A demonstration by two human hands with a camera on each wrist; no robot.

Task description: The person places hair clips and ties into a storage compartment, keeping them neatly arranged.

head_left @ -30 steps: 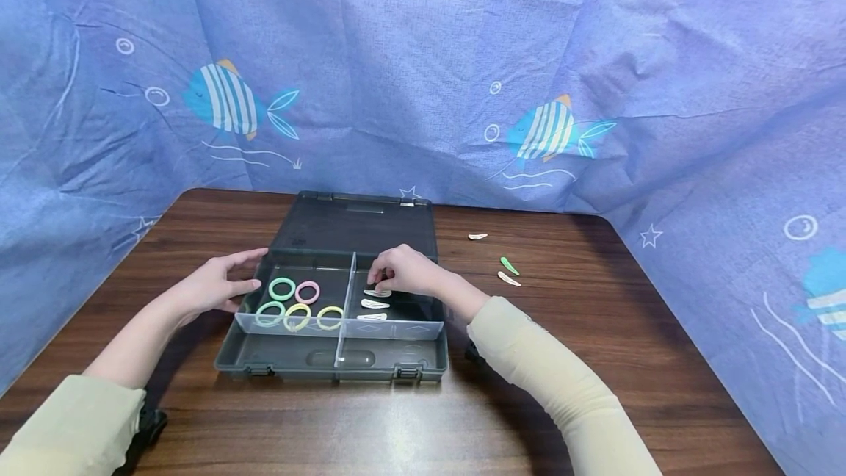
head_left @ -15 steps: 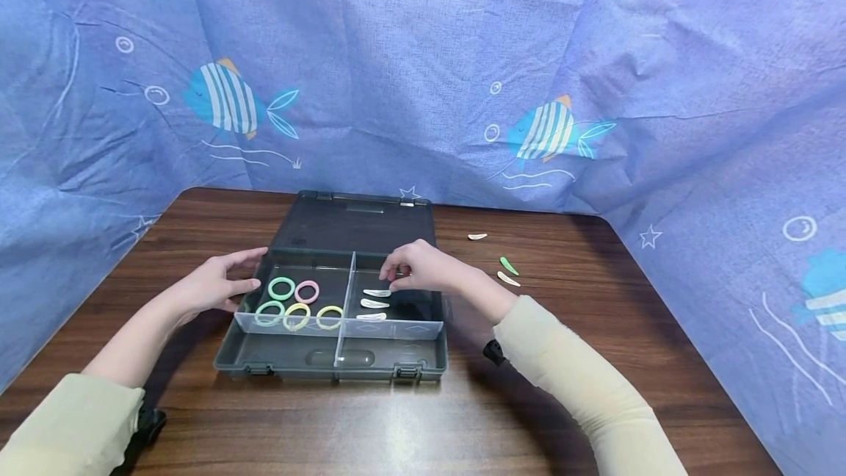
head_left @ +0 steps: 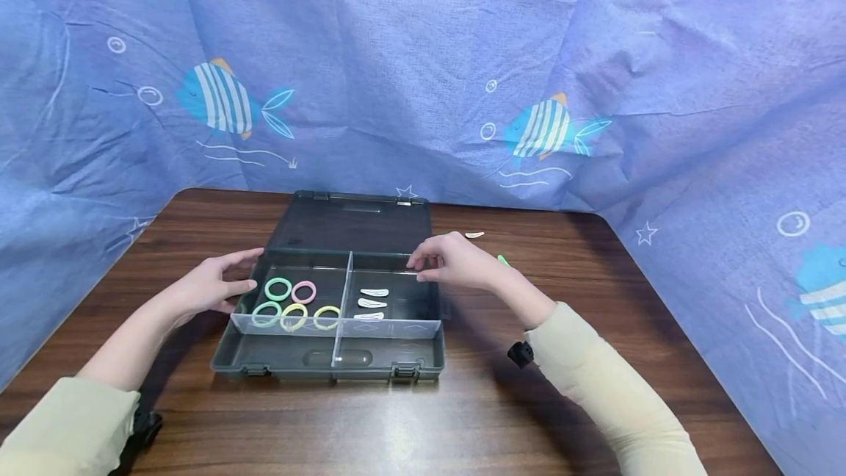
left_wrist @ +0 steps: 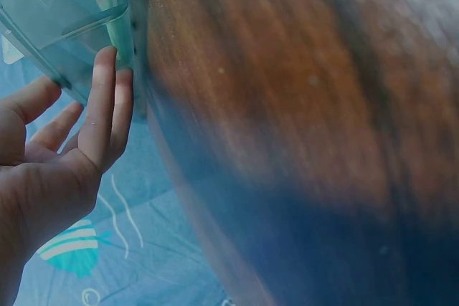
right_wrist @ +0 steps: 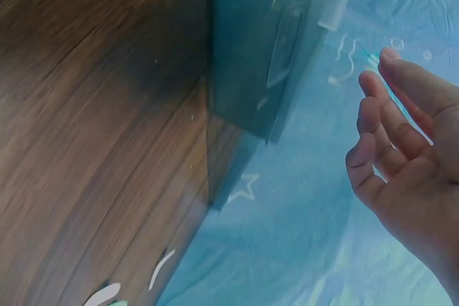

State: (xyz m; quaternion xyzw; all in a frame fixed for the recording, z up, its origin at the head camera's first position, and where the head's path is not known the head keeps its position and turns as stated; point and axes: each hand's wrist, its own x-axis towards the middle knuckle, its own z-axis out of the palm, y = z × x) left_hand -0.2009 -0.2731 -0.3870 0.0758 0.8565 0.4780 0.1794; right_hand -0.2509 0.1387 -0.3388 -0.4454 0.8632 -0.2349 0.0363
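Head view: the blue fish-print backdrop (head_left: 410, 57) fills the upper area, cropped at the edges. The wooden table (head_left: 542, 432) stands before it, near edge out of frame. The compartment box (head_left: 284, 351) rests on the table, lid (head_left: 357, 225) folded back. Both pale sleeves (head_left: 601, 380) run off the lower edge. The left hand (head_left: 205, 286) is spread and released at the box's left wall, masking part of it; which fingertips make contact cannot be told. The right hand (head_left: 456, 261) is released, fingers loosely bent, above the right rear compartment. The left rear compartment contains two green rings (head_left: 278, 280), one pink ring (head_left: 304, 283) and two yellow rings (head_left: 294, 305); the front three show partly through the translucent divider (head_left: 403, 329). Three white clips (head_left: 372, 303) lie in the right rear compartment. On the table, the rear white clip (head_left: 474, 235) is visible; the right wrist masks part of the green clip (head_left: 503, 260). The right wrist view shows another white clip (right_wrist: 103, 294), cropped at the bottom.
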